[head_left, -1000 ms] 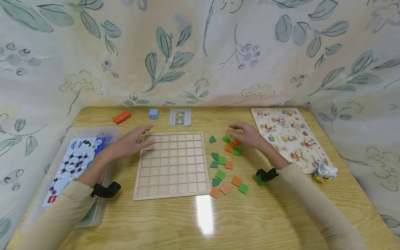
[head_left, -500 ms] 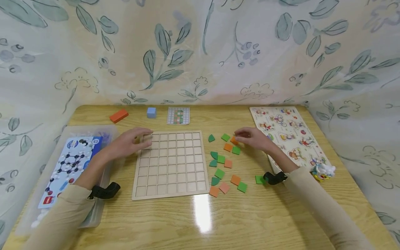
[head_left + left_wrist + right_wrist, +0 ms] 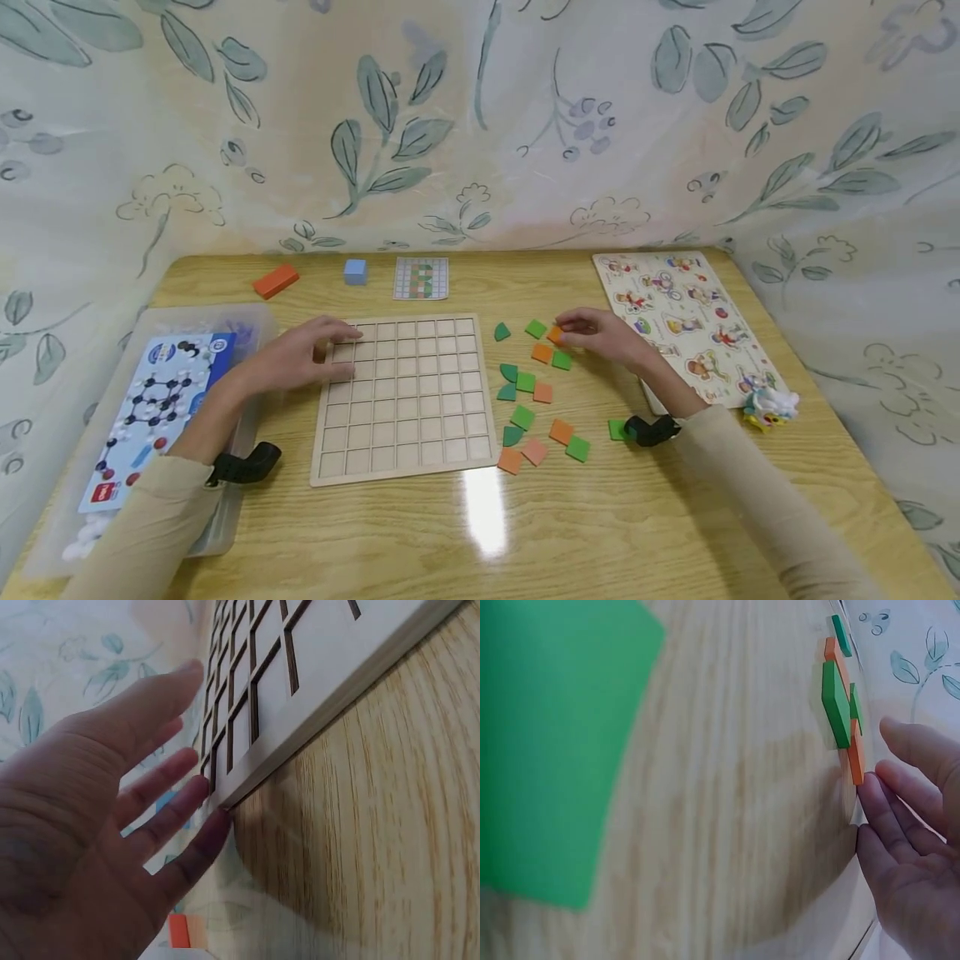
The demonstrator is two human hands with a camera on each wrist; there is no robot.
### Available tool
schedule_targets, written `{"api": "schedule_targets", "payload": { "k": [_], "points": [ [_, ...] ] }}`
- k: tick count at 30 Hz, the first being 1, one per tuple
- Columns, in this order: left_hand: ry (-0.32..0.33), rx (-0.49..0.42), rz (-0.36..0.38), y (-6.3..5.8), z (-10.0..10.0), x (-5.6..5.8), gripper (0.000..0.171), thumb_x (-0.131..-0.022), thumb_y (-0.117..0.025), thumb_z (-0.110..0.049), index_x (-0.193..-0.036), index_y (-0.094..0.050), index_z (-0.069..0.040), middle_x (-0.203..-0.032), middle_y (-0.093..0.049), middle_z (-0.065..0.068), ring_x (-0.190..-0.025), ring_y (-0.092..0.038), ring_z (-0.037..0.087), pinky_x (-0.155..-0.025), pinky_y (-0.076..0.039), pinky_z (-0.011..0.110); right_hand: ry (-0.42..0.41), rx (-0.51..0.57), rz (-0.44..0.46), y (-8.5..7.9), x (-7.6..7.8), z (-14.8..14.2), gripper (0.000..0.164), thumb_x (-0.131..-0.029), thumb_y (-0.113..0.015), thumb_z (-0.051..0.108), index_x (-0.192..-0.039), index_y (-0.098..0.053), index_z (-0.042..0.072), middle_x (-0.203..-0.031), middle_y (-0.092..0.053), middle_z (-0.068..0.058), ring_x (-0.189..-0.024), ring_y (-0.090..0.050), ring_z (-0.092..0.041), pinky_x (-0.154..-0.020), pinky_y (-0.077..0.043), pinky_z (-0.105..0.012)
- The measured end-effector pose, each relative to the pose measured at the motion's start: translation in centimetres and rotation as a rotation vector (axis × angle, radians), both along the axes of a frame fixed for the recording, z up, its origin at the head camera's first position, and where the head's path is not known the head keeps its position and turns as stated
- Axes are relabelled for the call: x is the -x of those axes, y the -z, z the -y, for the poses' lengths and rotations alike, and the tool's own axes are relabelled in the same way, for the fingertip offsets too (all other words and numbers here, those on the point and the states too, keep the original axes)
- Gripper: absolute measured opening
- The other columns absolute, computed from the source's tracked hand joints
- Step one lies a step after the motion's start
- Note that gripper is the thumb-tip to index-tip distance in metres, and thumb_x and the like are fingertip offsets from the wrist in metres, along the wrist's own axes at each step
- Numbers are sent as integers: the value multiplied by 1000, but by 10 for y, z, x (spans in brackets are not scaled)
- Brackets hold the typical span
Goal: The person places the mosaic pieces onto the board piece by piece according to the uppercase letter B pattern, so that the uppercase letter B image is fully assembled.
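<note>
My left hand (image 3: pixel 294 353) is at the upper left of a wooden grid board (image 3: pixel 405 396), thumb spread from the fingers. In the left wrist view its fingertips (image 3: pixel 219 819) lie right at the corner of the board's frame, and nothing is in the grasp. My right hand (image 3: pixel 603 335) is at the far end of the loose tiles, fingertips at an orange square tile (image 3: pixel 555 334). The right wrist view shows the fingers (image 3: pixel 881 814) straight beside that tile, with the thumb (image 3: pixel 911 746) apart from it. Near it lie a green square tile (image 3: pixel 536 328) and a dark green quarter-round tile (image 3: pixel 502 332).
More green, orange and pink tiles lie right of the board, one green tile (image 3: pixel 618 429) by the right wrist. A pattern card (image 3: pixel 422 278), blue cube (image 3: pixel 356 272) and red block (image 3: pixel 276 282) stand behind. A plastic box (image 3: pixel 251 321) is left, a picture puzzle board (image 3: pixel 693 333) right.
My right hand has come down to the orange tile, its fingers drawing closer together. The left hand has shifted slightly at the board's corner. The whole head view has drifted a little left.
</note>
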State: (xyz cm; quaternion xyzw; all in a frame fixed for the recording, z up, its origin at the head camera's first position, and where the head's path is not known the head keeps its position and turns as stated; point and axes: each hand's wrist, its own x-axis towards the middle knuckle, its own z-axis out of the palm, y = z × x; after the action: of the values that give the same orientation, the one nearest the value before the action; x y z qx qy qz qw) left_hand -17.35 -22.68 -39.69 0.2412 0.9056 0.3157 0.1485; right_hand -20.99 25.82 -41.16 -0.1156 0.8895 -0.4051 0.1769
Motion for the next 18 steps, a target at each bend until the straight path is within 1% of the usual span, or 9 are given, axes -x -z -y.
{"api": "schedule_targets", "payload": {
  "k": [4,8,13,15,18],
  "points": [
    [8,23,0,1,1,0,55,-89,-70,-33,-137,-54,-11,-137,-50,12,-108,-49,26,-90,-41,44,8,11,-6,0,-1,1,47,-93,-66,28,-133,-57,6,-131,-60,-17,-119,-57,-31,-96,-46,-43],
    [21,33,-16,3,2,0,56,-88,-72,-33,-136,-55,-11,-137,-49,13,-115,-47,27,-92,-40,46,14,29,-12,2,1,4,47,-92,-66,29,-133,-57,6,-131,-59,-16,-120,-57,-29,-96,-46,-40],
    [47,41,-31,5,2,-3,55,-87,-73,-33,-134,-57,-10,-137,-46,16,-125,-42,35,-95,-38,52,16,38,-22,7,-3,6,44,-93,-66,24,-132,-57,4,-131,-57,-17,-120,-55,-31,-97,-44,-41],
    [46,44,-24,6,1,-4,56,-87,-73,-33,-135,-56,-9,-138,-44,17,-127,-40,37,-96,-38,54,22,30,-22,9,-4,6,45,-93,-66,26,-131,-57,4,-130,-56,-17,-120,-54,-31,-98,-44,-43],
    [32,46,-15,6,-1,-1,56,-87,-73,-32,-135,-56,-10,-139,-43,16,-128,-39,36,-97,-37,54,41,34,-19,10,-4,3,47,-91,-68,31,-130,-58,8,-131,-56,-14,-121,-54,-29,-98,-44,-42]
  ]
}}
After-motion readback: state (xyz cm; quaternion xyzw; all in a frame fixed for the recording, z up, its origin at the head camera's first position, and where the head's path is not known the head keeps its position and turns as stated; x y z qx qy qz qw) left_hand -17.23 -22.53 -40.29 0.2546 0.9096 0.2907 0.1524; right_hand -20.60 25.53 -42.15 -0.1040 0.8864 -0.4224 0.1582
